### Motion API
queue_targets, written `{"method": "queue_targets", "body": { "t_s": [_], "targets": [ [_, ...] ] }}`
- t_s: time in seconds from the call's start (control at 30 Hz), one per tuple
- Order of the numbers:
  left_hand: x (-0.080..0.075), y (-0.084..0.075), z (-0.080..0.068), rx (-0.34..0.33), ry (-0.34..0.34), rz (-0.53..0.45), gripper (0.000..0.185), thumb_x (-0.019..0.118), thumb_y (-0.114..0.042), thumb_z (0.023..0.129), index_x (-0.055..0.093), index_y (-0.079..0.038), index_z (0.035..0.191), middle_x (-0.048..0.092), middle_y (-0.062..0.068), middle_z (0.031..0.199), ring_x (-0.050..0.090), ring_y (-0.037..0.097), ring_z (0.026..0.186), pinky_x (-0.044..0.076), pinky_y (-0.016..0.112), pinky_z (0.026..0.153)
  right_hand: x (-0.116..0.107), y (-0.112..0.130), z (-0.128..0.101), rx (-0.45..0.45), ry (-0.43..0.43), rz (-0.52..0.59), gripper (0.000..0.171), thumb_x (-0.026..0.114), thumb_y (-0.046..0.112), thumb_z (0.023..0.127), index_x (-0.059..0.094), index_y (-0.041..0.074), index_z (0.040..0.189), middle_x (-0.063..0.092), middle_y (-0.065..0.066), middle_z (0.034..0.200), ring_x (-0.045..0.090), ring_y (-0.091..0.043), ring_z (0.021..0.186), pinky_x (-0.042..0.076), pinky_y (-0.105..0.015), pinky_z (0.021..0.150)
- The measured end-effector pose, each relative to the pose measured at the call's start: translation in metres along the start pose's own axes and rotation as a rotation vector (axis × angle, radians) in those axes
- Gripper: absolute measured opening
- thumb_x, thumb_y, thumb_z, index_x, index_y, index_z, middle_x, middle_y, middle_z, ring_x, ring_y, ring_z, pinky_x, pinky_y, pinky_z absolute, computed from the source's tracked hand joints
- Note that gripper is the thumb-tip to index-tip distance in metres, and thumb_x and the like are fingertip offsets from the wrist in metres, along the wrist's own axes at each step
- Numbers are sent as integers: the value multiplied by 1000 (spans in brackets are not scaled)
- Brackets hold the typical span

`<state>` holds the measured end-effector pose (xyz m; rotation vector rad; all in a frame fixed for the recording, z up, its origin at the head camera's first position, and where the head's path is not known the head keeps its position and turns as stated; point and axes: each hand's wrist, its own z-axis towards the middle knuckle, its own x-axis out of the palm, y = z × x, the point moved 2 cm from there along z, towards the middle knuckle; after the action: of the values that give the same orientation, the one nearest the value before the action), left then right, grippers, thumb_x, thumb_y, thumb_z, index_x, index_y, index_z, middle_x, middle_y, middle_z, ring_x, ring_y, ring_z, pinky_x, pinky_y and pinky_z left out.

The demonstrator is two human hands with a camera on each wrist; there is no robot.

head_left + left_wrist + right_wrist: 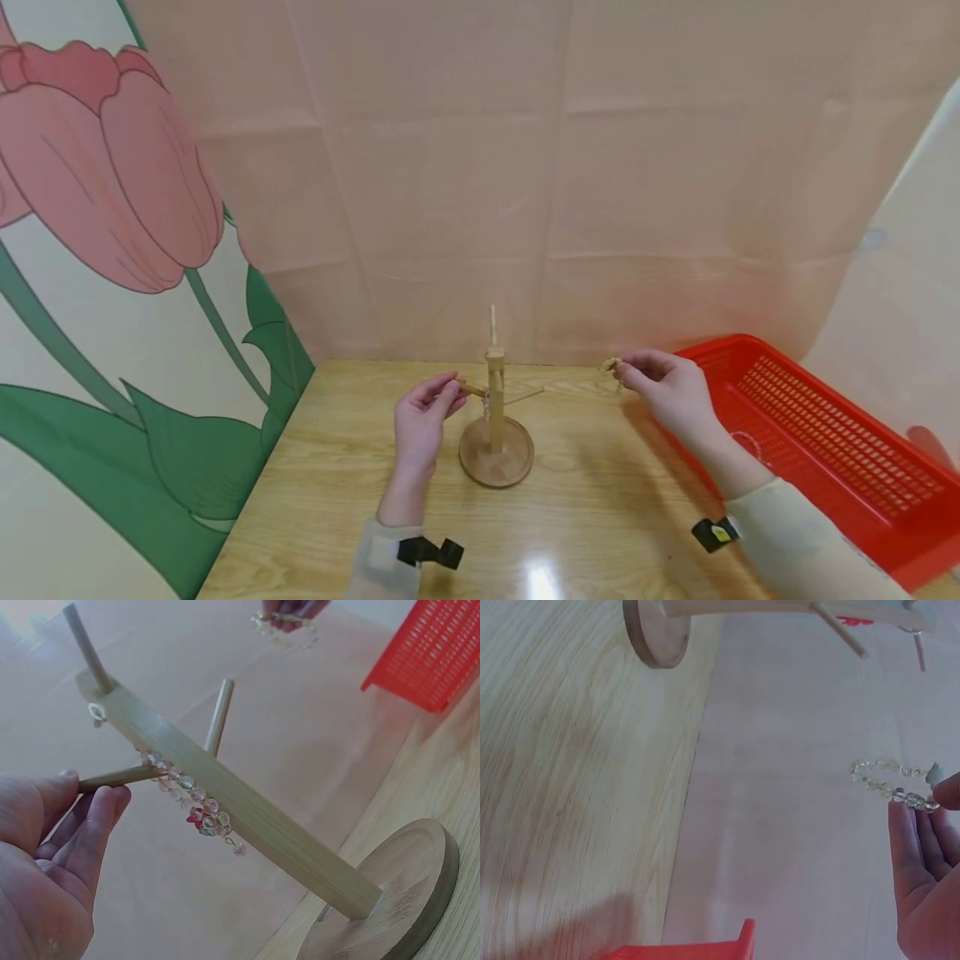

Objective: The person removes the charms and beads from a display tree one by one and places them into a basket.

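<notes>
A wooden stand [496, 417] with a round base and thin pegs rises mid-table. My left hand [424, 413] pinches the tip of its left peg [112, 778]. A clear bead bracelet with a red charm [193, 806] hangs from that peg beside the post. My right hand [670, 387] is to the right of the stand, above the table, and pinches a second clear bead bracelet [889, 781], which also shows in the left wrist view [289, 628]. The stand's base [656, 630] lies at the top of the right wrist view.
A red slotted plastic basket [821, 442] sits at the table's right edge, under my right forearm. The wooden table [585, 533] ends at a pink cloth backdrop [525, 167]. A tulip-printed panel [112, 250] stands on the left.
</notes>
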<state>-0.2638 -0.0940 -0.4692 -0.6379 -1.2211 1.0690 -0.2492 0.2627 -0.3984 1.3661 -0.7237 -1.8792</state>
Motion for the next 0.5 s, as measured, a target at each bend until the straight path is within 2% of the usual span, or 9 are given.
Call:
{"method": "queue_targets", "body": {
  "t_s": [0.27,0.5],
  "targets": [
    [0,-1,1,1,-2,8,20,69,7,101,71,17,118,77,24,106,79,19,89,68,36,86,-10,-6,-1,4,16,-39,34,71,42,105,79,11,118,80,-8,106,71,-18,86,63,-24,66],
    [2,-2,0,-4,-7,12,18,70,7,101,72,15,117,76,27,107,79,18,88,68,35,85,-24,-13,-6,16,-26,-75,34,71,40,105,80,10,119,81,-8,106,71,-14,89,60,-16,70]
  ]
}}
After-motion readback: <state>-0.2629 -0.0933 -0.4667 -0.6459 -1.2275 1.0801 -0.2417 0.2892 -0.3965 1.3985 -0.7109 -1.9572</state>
